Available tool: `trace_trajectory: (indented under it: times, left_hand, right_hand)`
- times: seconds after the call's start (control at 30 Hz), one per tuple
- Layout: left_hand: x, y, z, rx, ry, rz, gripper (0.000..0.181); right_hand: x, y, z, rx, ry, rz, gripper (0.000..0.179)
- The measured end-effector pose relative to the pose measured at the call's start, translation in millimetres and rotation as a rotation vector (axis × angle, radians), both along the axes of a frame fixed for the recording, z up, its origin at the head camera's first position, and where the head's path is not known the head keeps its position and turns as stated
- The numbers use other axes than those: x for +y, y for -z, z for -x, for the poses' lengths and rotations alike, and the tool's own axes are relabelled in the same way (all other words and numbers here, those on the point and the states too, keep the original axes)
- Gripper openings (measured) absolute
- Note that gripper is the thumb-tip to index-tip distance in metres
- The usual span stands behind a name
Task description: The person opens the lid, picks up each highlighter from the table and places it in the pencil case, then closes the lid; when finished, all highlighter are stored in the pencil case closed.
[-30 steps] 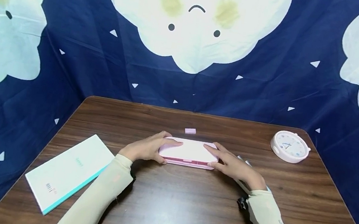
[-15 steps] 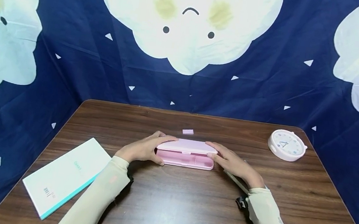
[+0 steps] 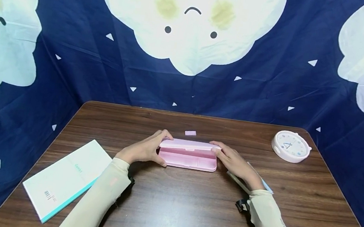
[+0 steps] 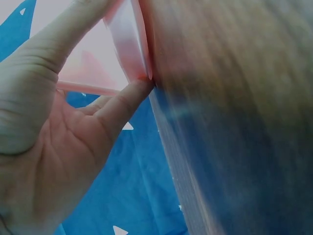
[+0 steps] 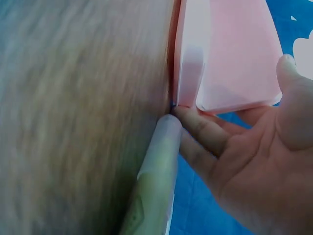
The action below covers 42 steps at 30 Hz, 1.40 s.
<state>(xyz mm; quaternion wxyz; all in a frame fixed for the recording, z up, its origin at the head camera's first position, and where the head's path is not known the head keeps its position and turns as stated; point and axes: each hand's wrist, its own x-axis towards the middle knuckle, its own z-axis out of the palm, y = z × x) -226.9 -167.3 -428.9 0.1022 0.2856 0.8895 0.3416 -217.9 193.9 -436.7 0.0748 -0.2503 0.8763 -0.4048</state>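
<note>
While lid (image 3: 189, 144) is ajar, pink case (image 3: 181, 160), rect.

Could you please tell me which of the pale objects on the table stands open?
The pink case between the left hand and right hand: its lid is tilted up. The lilac block, round clock and white teal-edged slab show no opening.

blurred tabletop (image 4: 239, 83) in both wrist views
</note>
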Motion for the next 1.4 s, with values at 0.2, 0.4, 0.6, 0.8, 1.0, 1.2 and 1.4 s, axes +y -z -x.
trace_trajectory:
  times: [0.2,0.4,0.6,0.8,1.0,1.2,1.4]
  left_hand:
    - [-2.5,-0.1,0.5,0.006,0.000,-0.021,0.089]
    - [-4.2,1.0,0.7,-0.053,-0.009,-0.086,0.096]
    - [-2.5,3.6,2.1,-0.149,-0.010,-0.192,0.110]
    - [0.3,4.2,1.3,-0.161,-0.040,-0.169,0.122]
    - [4.7,4.0,-1.9,-0.089,-0.070,-0.089,0.136]
    - [5.0,2.9,-2.4,-0.090,-0.071,-0.094,0.158]
    - [4.7,3.1,-2.1,-0.078,-0.075,-0.086,0.168]
  right_hand:
    - [-5,0.8,0.9,0.018,0.065,-0.014,0.050]
    - [-4,8.5,9.2,0.055,0.080,0.008,0.053]
    - [10,60.6,42.4,0.097,0.153,-0.009,0.062]
    - [15,87.5,59.3,0.121,0.217,-0.049,0.057]
    - [4,59.6,39.3,0.123,0.252,-0.050,0.059]
    - [-8,22.1,16.5,0.095,0.273,-0.006,0.069]
    - [-17,-1.4,6.0,0.024,0.286,0.008,0.065]
